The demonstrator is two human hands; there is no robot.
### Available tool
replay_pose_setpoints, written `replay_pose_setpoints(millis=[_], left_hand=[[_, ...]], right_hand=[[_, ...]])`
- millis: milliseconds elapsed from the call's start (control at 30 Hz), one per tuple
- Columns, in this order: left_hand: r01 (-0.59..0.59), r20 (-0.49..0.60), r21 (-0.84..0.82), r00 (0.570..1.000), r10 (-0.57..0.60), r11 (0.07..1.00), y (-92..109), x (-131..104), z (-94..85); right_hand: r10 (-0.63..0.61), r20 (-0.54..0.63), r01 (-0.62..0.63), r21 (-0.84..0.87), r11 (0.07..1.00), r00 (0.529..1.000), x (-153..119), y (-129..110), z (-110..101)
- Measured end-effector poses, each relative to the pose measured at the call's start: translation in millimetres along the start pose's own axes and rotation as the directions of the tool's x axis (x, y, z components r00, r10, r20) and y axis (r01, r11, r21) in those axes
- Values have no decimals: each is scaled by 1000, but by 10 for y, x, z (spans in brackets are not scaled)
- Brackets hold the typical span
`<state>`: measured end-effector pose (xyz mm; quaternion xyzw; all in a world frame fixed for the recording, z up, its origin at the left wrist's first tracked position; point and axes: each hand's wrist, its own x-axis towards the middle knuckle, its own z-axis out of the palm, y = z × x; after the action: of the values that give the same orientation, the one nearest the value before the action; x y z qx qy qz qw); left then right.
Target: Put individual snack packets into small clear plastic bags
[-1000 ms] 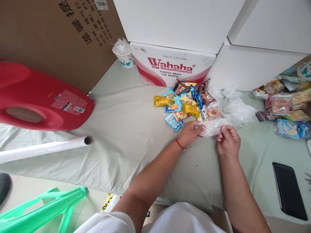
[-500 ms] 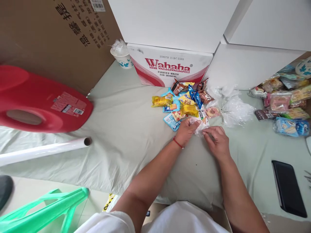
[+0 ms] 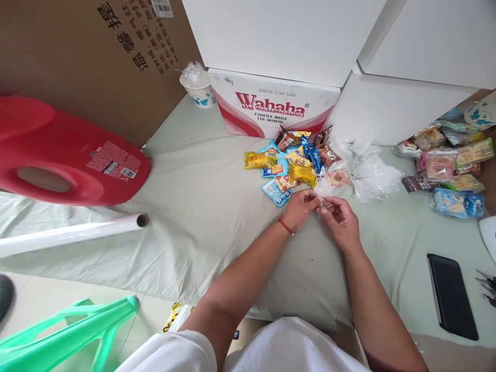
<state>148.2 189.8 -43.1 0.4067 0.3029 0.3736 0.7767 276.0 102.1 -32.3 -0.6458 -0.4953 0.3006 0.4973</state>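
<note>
My left hand [image 3: 300, 209] and my right hand [image 3: 341, 221] meet at the near edge of a snack pile, fingertips almost touching. Both pinch a crumpled clear plastic bag [image 3: 323, 186], which stands up between them. Just beyond lie packaged snacks: a yellow packet [image 3: 303, 175], another yellow packet [image 3: 259, 159], blue sachets [image 3: 276, 192], a dark blue wrapper [image 3: 311, 153] and brown packets [image 3: 327, 154]. A pinkish packet [image 3: 339, 177] rests right of the bag. Whether anything is inside the bag I cannot tell.
More clear plastic bags [image 3: 375, 173] lie right of the pile. Farther right are wrapped snacks [image 3: 442, 164] and a black phone [image 3: 452, 295]. A Wahaba-type white-and-red carton [image 3: 271, 103] stands behind. Leftward are a paper cup [image 3: 199, 93], a red jug [image 3: 77, 155], a white roll [image 3: 77, 235] and a green stool [image 3: 73, 330].
My right hand has moved slightly left and up, closing on the plastic beside my left hand. The bag's plastic is now gathered upright between the fingertips. The view has shifted slightly.
</note>
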Motion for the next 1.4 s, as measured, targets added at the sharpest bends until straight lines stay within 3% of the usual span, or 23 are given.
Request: replay_pose_setpoints(millis=[133, 233, 367, 467, 567, 700, 833, 900, 1033, 1167, 1300, 1333, 1400], left_hand=[[8, -15, -105, 1000, -9, 994, 34, 11, -5], [13, -38, -125, 999, -18, 992, 58, 8, 5], [7, -95, -109, 995, -18, 994, 69, 9, 11], [3, -78, -106, 997, -11, 994, 68, 3, 12], [-10, -58, -90, 998, 4, 996, 74, -17, 22], [-66, -61, 95, 996, 72, 993, 96, -63, 40], [-96, 51, 292, 995, 84, 951, 85, -75, 35], [-98, 65, 232, 994, 85, 968, 71, -57, 24], [-51, -45, -68, 998, 48, 996, 102, -15, -6], [6, -85, -392, 995, -43, 920, 212, -4, -51], [14, -84, -483, 995, -62, 876, 259, 3, -78], [9, -81, -473, 995, -53, 881, 249, 8, -76], [-24, -92, -423, 996, -17, 906, 209, 21, -63]], right_hand=[[86, -51, -89, -56, 994, 995, 19, 51, -13], [140, -56, -139, 27, 990, 989, 29, 52, -31], [89, -100, -81, 77, 994, 991, 34, 26, -34], [14, -30, -15, -50, 999, 999, 29, 10, -27], [35, 40, -32, -91, 995, 999, 17, 10, -23], [88, -21, -88, 1, 996, 996, 10, 24, -34], [142, -47, -132, 179, 975, 989, 27, 14, -39], [165, -62, -141, 287, 948, 984, 42, -15, -37], [193, -71, -132, 505, 853, 979, 83, -86, -81], [251, -50, -150, 684, 714, 967, 143, -82, -205], [375, -29, -196, 813, 548, 926, 186, -35, -257], [405, -67, -191, 804, 563, 912, 182, -32, -248], [407, -263, -126, 687, 716, 875, 148, -40, -211]])
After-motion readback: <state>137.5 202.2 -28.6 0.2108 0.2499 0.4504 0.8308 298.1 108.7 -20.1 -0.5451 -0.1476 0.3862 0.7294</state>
